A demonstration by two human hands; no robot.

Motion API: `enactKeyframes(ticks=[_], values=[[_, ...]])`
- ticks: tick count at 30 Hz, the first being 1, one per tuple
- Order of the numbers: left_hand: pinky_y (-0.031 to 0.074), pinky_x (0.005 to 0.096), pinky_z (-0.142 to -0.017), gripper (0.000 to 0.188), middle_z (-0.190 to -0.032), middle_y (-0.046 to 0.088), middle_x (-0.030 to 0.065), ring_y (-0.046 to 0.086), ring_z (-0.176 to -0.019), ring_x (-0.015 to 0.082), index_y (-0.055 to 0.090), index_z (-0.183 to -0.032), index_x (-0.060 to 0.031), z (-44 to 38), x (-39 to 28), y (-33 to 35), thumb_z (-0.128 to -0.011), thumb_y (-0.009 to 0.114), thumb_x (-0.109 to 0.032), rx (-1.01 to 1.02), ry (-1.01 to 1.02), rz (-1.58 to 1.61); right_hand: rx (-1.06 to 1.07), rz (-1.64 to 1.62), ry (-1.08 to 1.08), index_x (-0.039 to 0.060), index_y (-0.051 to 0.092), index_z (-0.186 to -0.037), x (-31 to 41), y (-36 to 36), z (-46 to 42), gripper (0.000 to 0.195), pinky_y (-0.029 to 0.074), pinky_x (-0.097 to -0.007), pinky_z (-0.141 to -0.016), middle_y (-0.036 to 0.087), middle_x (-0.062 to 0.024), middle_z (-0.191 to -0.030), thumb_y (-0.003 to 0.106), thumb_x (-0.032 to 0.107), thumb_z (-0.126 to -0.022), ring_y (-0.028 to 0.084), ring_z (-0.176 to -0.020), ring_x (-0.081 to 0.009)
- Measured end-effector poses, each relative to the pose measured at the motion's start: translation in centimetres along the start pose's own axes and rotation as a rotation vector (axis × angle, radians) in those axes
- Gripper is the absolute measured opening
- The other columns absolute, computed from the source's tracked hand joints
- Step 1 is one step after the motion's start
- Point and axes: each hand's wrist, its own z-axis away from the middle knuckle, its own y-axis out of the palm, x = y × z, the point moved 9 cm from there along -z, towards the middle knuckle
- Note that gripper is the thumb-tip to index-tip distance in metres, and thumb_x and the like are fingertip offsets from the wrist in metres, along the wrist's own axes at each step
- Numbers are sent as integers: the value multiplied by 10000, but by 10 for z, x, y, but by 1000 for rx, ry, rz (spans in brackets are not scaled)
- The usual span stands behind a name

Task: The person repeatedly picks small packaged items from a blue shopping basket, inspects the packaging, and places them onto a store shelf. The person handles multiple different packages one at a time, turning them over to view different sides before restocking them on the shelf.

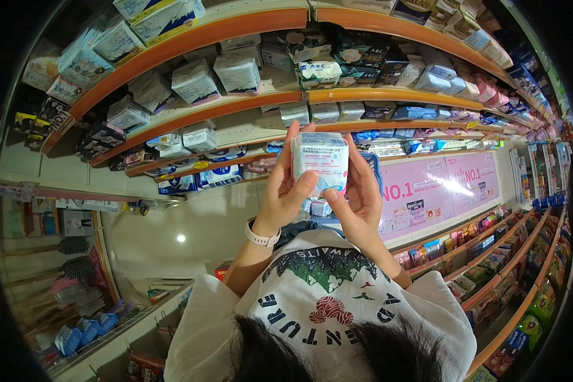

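A small white plastic-wrapped package (319,162), bearing printed writing with pink and blue marks, is held upright between both hands in front of my chest. My left hand (291,184) grips its left side, thumb on the printed face. My right hand (360,191) grips the right side, its thumb at the lower edge. A pale watch band (263,236) is on my left wrist. Below and behind the package, a blue shopping basket (377,173) holds small packages (320,207), partly hidden by my hands.
Shelves with orange edge strips (267,101) hold rows of packaged goods ahead. Pink poster panels (425,193) cover the floor-level area at right. More shelves (496,258) of colourful packets curve along the right. A low rack with blue packets (87,329) stands at lower left.
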Motion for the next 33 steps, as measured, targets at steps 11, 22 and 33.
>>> enactKeyframes(ticks=[11,22,33], values=[[332,327,-1072,760,-1529,228,158,342,-1343,212,44,-1514,-44,1,2,0,-958,534,-211,4,-1,-16,-7,-8,18,-60,245,-1445,-2,-1,0,698,290,-378,-1104,212,-221,-1527,611,-26,-851,324,-1371,-296],[329,323,-1073,766,-1529,220,157,341,-1344,211,38,-1516,-50,0,4,1,-957,529,-231,4,-15,-20,-16,-15,10,-64,263,-1436,-2,-2,-1,686,287,-380,-1105,209,-228,-1526,618,-22,-850,322,-1373,-299],[209,354,-1135,812,-1565,122,142,200,-1415,229,25,-1513,-41,-1,6,1,-956,361,-528,55,12,-164,-88,-35,93,-67,291,-1424,-10,-6,-2,616,354,-341,-1054,398,-181,-1417,585,-3,-886,437,-1275,-235]])
